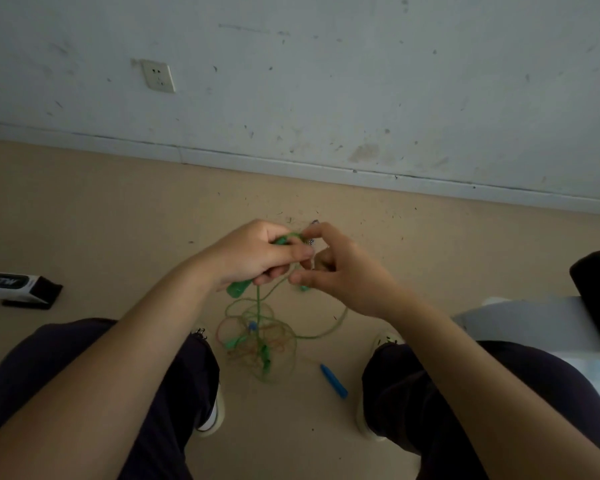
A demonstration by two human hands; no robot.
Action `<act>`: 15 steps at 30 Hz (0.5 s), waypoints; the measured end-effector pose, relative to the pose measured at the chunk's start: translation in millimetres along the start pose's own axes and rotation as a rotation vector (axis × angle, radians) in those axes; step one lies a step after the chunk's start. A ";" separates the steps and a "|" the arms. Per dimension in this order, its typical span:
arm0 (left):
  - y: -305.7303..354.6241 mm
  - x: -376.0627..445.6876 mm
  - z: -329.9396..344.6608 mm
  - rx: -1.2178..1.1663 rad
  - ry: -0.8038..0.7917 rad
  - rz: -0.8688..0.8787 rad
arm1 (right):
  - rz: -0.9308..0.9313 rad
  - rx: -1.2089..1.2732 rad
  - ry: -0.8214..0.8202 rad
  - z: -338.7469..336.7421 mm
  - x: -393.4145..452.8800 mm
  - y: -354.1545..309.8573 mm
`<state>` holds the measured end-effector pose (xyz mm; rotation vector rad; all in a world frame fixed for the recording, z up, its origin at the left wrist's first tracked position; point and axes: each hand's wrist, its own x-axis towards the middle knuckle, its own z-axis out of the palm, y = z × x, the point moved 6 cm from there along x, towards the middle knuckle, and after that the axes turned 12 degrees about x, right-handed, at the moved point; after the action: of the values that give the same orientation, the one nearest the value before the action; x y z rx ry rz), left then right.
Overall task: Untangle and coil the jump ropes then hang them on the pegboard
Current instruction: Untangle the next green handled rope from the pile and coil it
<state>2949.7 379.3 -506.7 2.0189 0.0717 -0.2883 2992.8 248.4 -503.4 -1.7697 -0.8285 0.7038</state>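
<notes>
A: Jump ropes [257, 336] lie tangled in a loose heap on the floor [101, 209] between my feet, green and orange loops crossing each other. One green cord [258, 299] rises from the heap to my hands.

B: What does each grip have?

A: My left hand [253, 252] is curled round a green handle [238, 289], whose lower end sticks out below my fist. My right hand [340, 268] pinches the green cord just beside the left one, thumb and forefinger closed on it, the other fingers bent.

B: Anything else down there?

A: A blue handle [333, 381] lies on the floor near my right shoe [387, 339], apart from the heap. A black and white box [18, 285] sits far left. A wall socket [158, 76] is on the scuffed wall [361, 81] ahead.
</notes>
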 end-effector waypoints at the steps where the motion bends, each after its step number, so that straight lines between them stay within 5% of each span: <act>1: -1.8 -1.0 -5.4 0.020 0.001 -0.008 | 0.011 -0.021 0.021 -2.9 1.1 1.3; 5: -10.0 -8.1 -28.6 0.076 0.026 -0.041 | -0.034 -0.091 0.162 -33.5 1.3 -7.4; 11: -17.3 -18.2 -57.0 0.075 0.155 -0.058 | -0.111 -0.014 0.632 -111.0 -19.7 -6.5; 15: -15.3 -15.1 -44.7 0.025 0.178 -0.062 | -0.070 -0.027 0.522 -102.5 -17.0 -1.9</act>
<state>2940.0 427.1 -497.6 2.0662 0.2438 -0.1486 3062.0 179.5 -468.1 -1.8217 -0.5384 0.1643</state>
